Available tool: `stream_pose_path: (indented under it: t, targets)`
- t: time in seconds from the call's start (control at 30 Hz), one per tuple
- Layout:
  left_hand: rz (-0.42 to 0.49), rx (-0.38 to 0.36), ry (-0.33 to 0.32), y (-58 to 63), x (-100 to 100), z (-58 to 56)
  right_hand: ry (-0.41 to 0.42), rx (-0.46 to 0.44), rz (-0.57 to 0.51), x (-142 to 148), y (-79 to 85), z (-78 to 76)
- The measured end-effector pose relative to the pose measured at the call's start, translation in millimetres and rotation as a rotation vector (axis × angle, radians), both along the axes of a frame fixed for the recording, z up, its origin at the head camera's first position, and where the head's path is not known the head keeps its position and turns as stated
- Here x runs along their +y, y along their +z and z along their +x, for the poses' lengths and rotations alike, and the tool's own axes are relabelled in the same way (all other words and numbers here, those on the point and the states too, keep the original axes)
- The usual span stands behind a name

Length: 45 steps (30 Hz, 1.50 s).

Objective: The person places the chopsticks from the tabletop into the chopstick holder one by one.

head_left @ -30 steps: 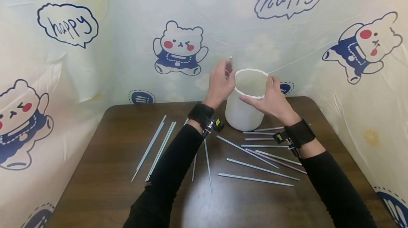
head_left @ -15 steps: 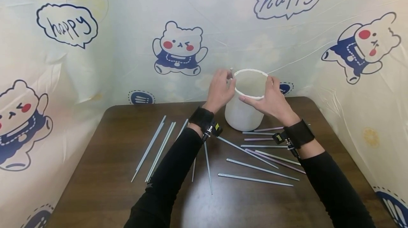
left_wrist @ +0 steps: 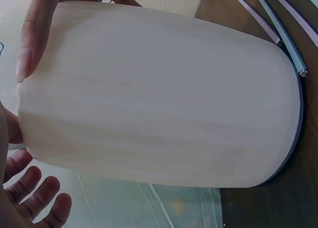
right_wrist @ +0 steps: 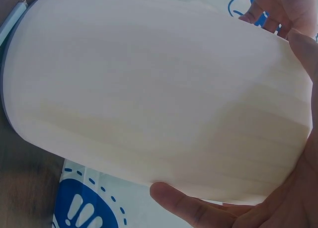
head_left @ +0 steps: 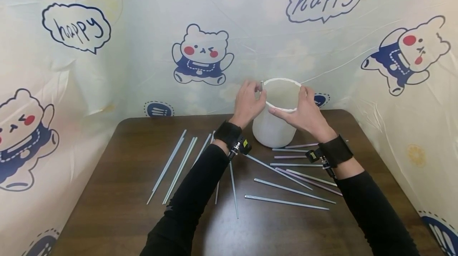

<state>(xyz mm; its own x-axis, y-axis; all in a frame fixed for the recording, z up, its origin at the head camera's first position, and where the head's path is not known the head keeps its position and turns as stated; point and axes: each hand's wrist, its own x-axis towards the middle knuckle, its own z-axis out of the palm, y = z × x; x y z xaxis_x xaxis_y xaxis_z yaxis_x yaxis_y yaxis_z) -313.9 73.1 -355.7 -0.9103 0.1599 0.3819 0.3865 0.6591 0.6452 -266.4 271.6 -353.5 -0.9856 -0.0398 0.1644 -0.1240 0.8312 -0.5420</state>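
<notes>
A white, slightly tapered bin (head_left: 273,128) stands at the back of the table, its open mouth facing up. My right hand (head_left: 307,109) grips the rim from the right, thumb along the near side and fingers at the far right. At the rim's left side my left hand (head_left: 248,103) pinches a pale stick (head_left: 261,84), whose short end shows above the fingers; the rest is hidden behind the hand. In the left wrist view the bin's wall (left_wrist: 159,94) fills the middle, with loosely curled left fingers (left_wrist: 42,195) beside the rim.
Pale blue and purple sticks (head_left: 286,202) lie spread right of centre on the brown table (head_left: 118,192). More sticks (head_left: 180,170) lie on the left, partly under my left sleeve. A patterned cloth (head_left: 143,49) hangs behind and at both sides.
My left hand has moved down and slightly right at the rim, and the stick's end has sunk lower between its fingers. The right hand and the bin have stayed in place.
</notes>
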Motion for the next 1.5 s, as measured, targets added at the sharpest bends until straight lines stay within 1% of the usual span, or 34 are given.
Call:
stream_pose_path:
  t: [0.17, 0.3, 0.4, 0.5, 0.57, 0.63, 0.67, 0.77, 0.83, 0.9, 1.0, 1.13, 1.2, 1.3, 1.4, 1.5]
  targets:
    - [0.032, -0.001, -0.004, 6.0, -8.7, 1.7, 0.003, 0.003, -0.007, -0.3, 0.3, 1.3]
    - [0.089, 0.012, 0.006, 13.3, -27.0, 0.2, 0.006, 0.012, -0.029, -1.3, 0.4, 2.1]
    - [0.139, 0.035, 0.01, 17.9, -48.3, -2.1, 0.002, 0.012, -0.037, -2.1, 1.3, 3.0]
    - [0.156, 0.059, 0.022, 20.1, -75.7, -4.1, -0.001, 0.004, -0.038, -2.0, 2.9, 3.8]
    - [0.132, 0.06, 0.046, 18.6, -97.1, -4.9, 0.001, -0.002, -0.035, -2.4, 3.4, 3.8]
    - [0.077, 0.044, 0.08, 14.8, -119.5, -5.6, 0.003, -0.012, -0.03, -2.5, 4.0, 3.6]
    - [0.052, 0.035, 0.091, 12.0, -130.7, -5.9, 0.005, -0.017, -0.028, -2.6, 4.4, 3.5]
    - [-0.009, -0.039, 0.124, 4.4, -162.3, -2.0, 0.008, -0.027, -0.022, -2.8, 5.3, 3.4]
    - [-0.057, -0.078, 0.133, -2.4, -180.6, 0.3, 0.009, -0.028, -0.023, -2.4, 5.7, 3.5]
    - [-0.108, -0.133, 0.144, -9.6, -195.7, 3.3, 0.01, -0.027, -0.026, -2.4, 5.7, 3.8]
    - [-0.194, -0.203, 0.153, -26.4, -214.0, 3.3, 0.009, -0.033, -0.028, -2.4, 5.4, 5.0]
    - [-0.28, -0.339, 0.168, -52.2, -229.6, 2.2, 0.006, -0.047, -0.031, -1.5, 4.2, 5.7]
    - [-0.324, -0.397, 0.193, -64.9, -236.0, 2.0, 0.007, -0.049, -0.034, -1.7, 4.0, 5.6]
    - [-0.36, -0.473, 0.239, -82.2, -243.8, 1.9, 0.007, -0.051, -0.029, -2.0, 3.9, 5.4]
    - [-0.376, -0.527, 0.27, -97.3, -249.1, 0.9, 0.003, -0.045, -0.029, -2.0, 4.4, 5.4]
    - [-0.39, -0.558, 0.275, -107.9, -251.9, -0.4, 0.004, -0.043, -0.032, -2.0, 4.7, 5.1]
